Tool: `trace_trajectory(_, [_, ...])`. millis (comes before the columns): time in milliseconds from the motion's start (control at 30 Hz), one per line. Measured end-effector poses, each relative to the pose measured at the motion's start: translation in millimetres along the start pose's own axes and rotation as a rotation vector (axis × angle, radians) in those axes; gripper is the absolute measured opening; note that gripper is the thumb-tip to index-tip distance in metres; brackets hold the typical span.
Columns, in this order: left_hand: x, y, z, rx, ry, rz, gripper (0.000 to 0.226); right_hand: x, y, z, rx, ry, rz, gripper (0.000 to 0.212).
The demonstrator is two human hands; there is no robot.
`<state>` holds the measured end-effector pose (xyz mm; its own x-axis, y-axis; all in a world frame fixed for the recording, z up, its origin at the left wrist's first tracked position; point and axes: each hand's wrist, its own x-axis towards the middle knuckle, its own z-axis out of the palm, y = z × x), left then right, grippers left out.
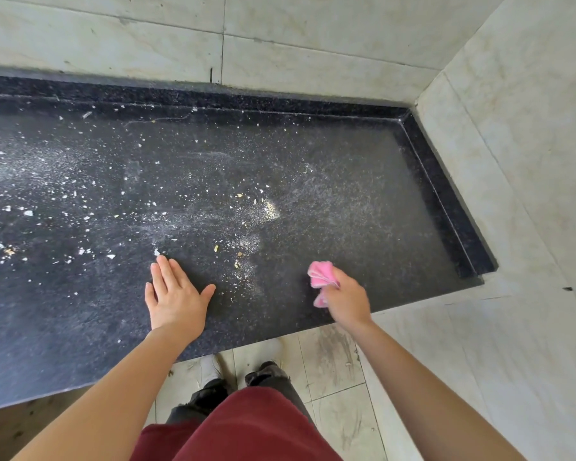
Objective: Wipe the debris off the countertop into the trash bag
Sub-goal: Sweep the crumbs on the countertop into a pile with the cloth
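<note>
Right hand (345, 302) is closed around a bunched pink cloth (320, 277) near the front edge of the dark speckled table (363, 201), toward its right end; left hand (173, 296) lies flat with fingers spread, palm down, also near the front edge. White and yellowish debris (80, 194) is scattered across the middle and left of the table, with one small heap (271, 209) near the centre; no trash bag is in view. The likely risk is crumbs and fine dust swept past the front edge onto the tiled floor (333, 367) because nothing is held there to catch them; a loosely bunched cloth may also smear the powder rather than gather it.
</note>
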<state>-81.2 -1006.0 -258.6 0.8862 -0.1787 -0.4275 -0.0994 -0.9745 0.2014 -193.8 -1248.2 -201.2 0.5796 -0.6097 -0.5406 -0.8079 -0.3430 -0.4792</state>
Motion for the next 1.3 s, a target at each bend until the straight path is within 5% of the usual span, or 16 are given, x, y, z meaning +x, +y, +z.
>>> trace_trajectory(100, [1.0,1.1,-2.1,0.002,0.021,0.012,0.088,-8.8,6.2,12.0,-0.087,-0.019,0.045,0.065])
trace_trajectory(233, [0.2,-2.9,-9.6,0.013,0.028,0.034,0.083,-38.1,-27.2,78.7,0.002,-0.111,-0.116,0.062])
trace_trajectory(467, [16.9,-47.0,-32.6,-0.148,0.067,0.169,0.043,-49.5,-95.4,135.2,0.283,-0.449,-0.18,0.041])
trace_trajectory(733, [13.8,-58.0,-21.7,-0.206,0.122,0.022,0.069,40.7,-59.2,18.3,0.134,0.016,-0.061,0.039])
trace_trajectory(900, [13.8,-53.7,-14.9,-0.206,0.134,-0.01,0.072,46.6,-66.9,38.4,-0.039,0.013,-0.059,0.042])
trace_trajectory(1133, [13.5,-50.2,-20.6,-0.25,0.111,-0.06,0.073,-13.0,-114.0,118.0,0.025,-0.328,-0.296,0.049])
trace_trajectory(1300, [13.7,-47.7,-26.3,-0.371,0.148,-0.118,0.057,2.2,-132.1,84.5,0.167,-0.424,-0.34,0.04])
